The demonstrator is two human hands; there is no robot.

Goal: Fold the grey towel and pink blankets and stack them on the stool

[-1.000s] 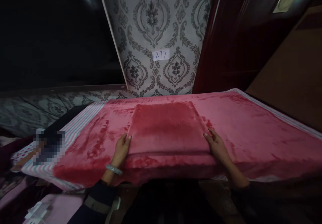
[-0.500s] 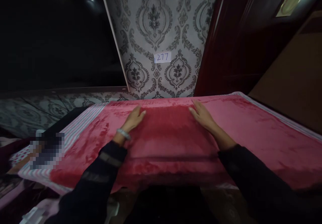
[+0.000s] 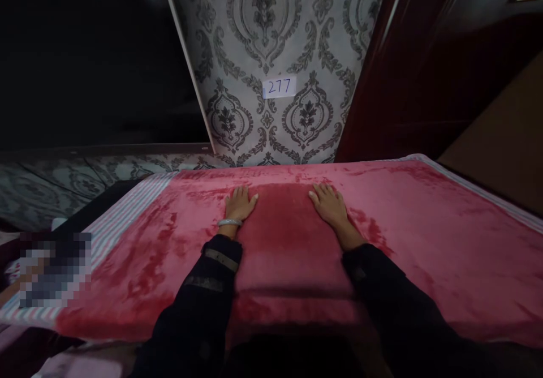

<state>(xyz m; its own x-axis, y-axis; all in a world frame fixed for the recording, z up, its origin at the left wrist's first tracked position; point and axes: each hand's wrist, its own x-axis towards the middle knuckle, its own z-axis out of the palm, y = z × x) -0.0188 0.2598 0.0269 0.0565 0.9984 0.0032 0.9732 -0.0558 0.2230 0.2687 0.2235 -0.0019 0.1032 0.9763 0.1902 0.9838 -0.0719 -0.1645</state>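
A red plush cloth (image 3: 432, 231) lies spread over a flat surface, with a darker red rectangular piece or patch (image 3: 284, 231) in its middle; I cannot tell whether that is a separate cloth. My left hand (image 3: 240, 203), with a silvery bracelet at its wrist, rests palm down near the far left corner of the darker patch, fingers spread. On the patch's far right corner my right hand (image 3: 329, 203) lies flat, its fingers apart. A striped border (image 3: 136, 202) runs along the red cloth's left side. Neither hand grips anything.
Patterned wallpaper (image 3: 229, 78) with a paper label reading 277 (image 3: 279, 86) rises behind the cloth. A large dark screen (image 3: 93, 61) stands at the left. Dark red panelling (image 3: 407, 89) and a brown board (image 3: 500, 129) border the right. Another person's blurred-out hand is at the left edge.
Both hands have come closer together and down onto the cloth, the left moving right and the right slightly left. The view has shifted a little.
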